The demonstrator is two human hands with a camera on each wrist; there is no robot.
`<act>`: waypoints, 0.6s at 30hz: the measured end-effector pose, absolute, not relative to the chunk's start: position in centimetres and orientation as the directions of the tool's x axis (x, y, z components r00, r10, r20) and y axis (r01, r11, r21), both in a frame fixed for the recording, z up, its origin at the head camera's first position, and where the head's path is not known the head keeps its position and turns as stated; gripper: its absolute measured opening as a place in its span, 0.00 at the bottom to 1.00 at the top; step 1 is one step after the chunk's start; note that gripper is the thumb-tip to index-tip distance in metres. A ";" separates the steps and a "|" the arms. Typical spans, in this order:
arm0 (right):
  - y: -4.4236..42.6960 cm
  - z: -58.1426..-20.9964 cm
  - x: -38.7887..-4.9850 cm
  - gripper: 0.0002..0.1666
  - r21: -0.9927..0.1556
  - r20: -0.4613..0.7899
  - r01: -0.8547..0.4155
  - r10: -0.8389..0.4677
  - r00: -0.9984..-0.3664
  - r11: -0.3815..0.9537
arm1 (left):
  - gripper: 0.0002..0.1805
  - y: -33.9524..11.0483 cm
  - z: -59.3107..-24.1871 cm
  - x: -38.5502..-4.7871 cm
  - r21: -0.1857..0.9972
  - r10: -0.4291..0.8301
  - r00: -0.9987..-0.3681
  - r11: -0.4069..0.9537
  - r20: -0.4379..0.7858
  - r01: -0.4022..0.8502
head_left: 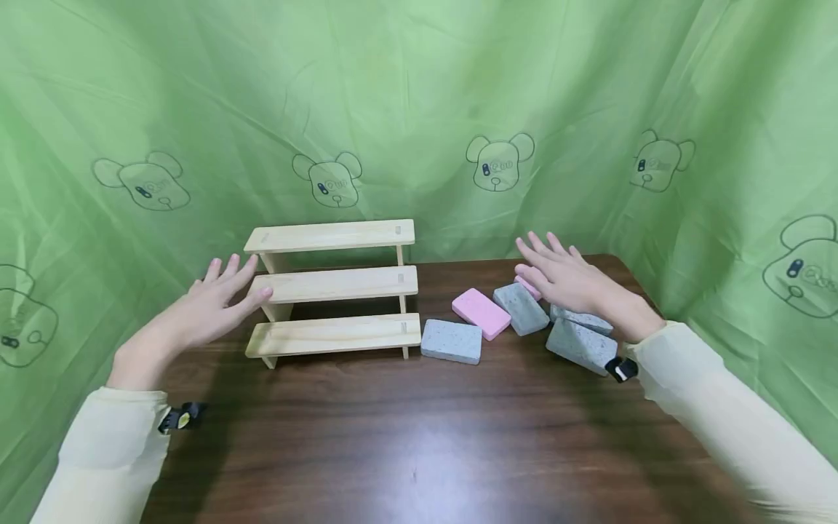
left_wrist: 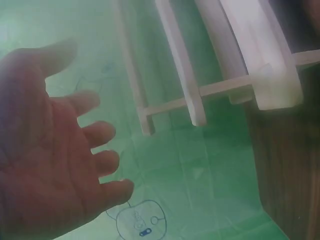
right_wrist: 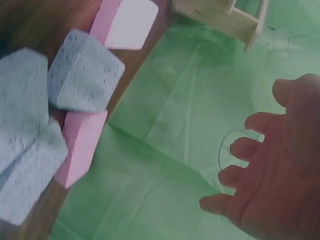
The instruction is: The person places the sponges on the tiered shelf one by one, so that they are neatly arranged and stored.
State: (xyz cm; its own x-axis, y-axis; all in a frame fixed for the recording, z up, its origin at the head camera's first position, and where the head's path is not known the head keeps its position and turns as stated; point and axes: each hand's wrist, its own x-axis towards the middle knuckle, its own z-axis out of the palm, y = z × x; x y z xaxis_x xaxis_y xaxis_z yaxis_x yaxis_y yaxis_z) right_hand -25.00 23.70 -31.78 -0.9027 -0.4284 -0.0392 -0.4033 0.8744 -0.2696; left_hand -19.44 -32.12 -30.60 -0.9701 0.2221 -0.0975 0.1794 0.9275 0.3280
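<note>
My left hand (head_left: pixel 211 304) hovers with spread fingers beside the left end of a three-step wooden shelf (head_left: pixel 335 285); it holds nothing. In the left wrist view the palm (left_wrist: pixel 50 150) is bare and apart from the shelf. My right hand (head_left: pixel 568 278), fingers extended, is above a group of block-shaped sponges or stones at the right. A pink block (head_left: pixel 481 314) lies between a grey block (head_left: pixel 451 341) and a darker grey one (head_left: pixel 521 308). Two more grey blocks (head_left: pixel 580 346) lie below the right wrist, one leaning on the other. Another pink block (right_wrist: pixel 82 145) is partly hidden by the right hand in the head view.
All of this stands on a dark brown wooden table (head_left: pixel 366 437). A green curtain (head_left: pixel 419 94) with bear-face drawings hangs behind and on both sides. Black bands (head_left: pixel 622 369) are worn at the cuffs of the pale sleeves (head_left: pixel 108 437).
</note>
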 end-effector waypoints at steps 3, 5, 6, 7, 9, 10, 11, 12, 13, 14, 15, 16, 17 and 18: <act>24.9 -31.0 -24.7 0.42 -0.325 -0.007 -0.409 -0.435 -0.901 0.853 | 0.50 -32.5 -30.4 -19.0 0.359 0.231 -0.970 0.914 -0.076 0.190; 25.9 -30.9 -24.6 0.43 -0.348 0.019 -0.417 -0.439 -0.898 0.839 | 0.54 -32.7 -30.7 -18.8 0.397 0.245 -0.968 0.894 -0.049 0.207; 26.4 -31.0 -24.4 0.44 -0.359 0.034 -0.421 -0.439 -0.898 0.833 | 0.55 -32.9 -30.7 -18.7 0.419 0.249 -0.968 0.883 -0.034 0.212; 26.8 -31.0 -24.4 0.44 -0.364 0.048 -0.429 -0.443 -0.895 0.827 | 0.56 -33.1 -30.8 -18.6 0.438 0.246 -0.969 0.873 -0.021 0.212; 27.6 -31.3 -24.2 0.46 -0.371 0.072 -0.434 -0.441 -0.895 0.821 | 0.57 -33.5 -31.0 -18.5 0.475 0.237 -0.972 0.855 0.004 0.210; 28.0 -31.4 -24.0 0.47 -0.378 0.081 -0.435 -0.439 -0.895 0.817 | 0.57 -33.8 -31.1 -18.4 0.484 0.228 -0.974 0.851 0.009 0.204; 28.4 -31.6 -23.9 0.48 -0.386 0.087 -0.434 -0.436 -0.896 0.814 | 0.57 -34.0 -31.2 -18.4 0.484 0.216 -0.976 0.852 0.018 0.198; 28.7 -31.8 -23.7 0.48 -0.393 0.096 -0.435 -0.434 -0.896 0.811 | 0.57 -34.2 -31.4 -18.4 0.486 0.204 -0.979 0.853 0.025 0.191; 29.1 -32.0 -23.6 0.49 -0.397 0.106 -0.439 -0.434 -0.894 0.806 | 0.58 -34.4 -31.6 -18.4 0.487 0.199 -0.980 0.853 0.031 0.188; 29.5 -32.2 -23.4 0.49 -0.408 0.115 -0.434 -0.426 -0.897 0.803 | 0.58 -34.6 -31.8 -18.4 0.504 0.197 -0.980 0.843 0.034 0.187; 29.8 -32.4 -23.3 0.49 -0.421 0.121 -0.429 -0.420 -0.900 0.799 | 0.58 -34.9 -32.0 -18.5 0.525 0.195 -0.980 0.831 0.036 0.185; 30.2 -32.6 -23.2 0.49 -0.436 0.127 -0.426 -0.414 -0.901 0.793 | 0.59 -35.1 -32.3 -18.5 0.553 0.197 -0.980 0.813 0.039 0.185; 30.6 -32.8 -23.1 0.48 -0.450 0.132 -0.423 -0.410 -0.903 0.787 | 0.60 -35.3 -32.5 -18.5 0.584 0.197 -0.979 0.791 0.043 0.185; 31.0 -33.1 -23.0 0.48 -0.470 0.136 -0.417 -0.403 -0.905 0.778 | 0.60 -35.6 -32.7 -18.6 0.618 0.199 -0.979 0.764 0.042 0.182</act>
State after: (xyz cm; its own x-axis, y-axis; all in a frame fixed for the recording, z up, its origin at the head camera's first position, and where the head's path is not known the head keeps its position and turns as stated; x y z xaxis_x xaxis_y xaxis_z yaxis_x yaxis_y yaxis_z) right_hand -22.96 31.04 -33.07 -0.9052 -0.4026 0.1362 -0.4168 0.7780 -0.4700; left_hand -18.57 -35.58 -32.74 -0.9790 0.1994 0.0416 0.1820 0.7644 0.6185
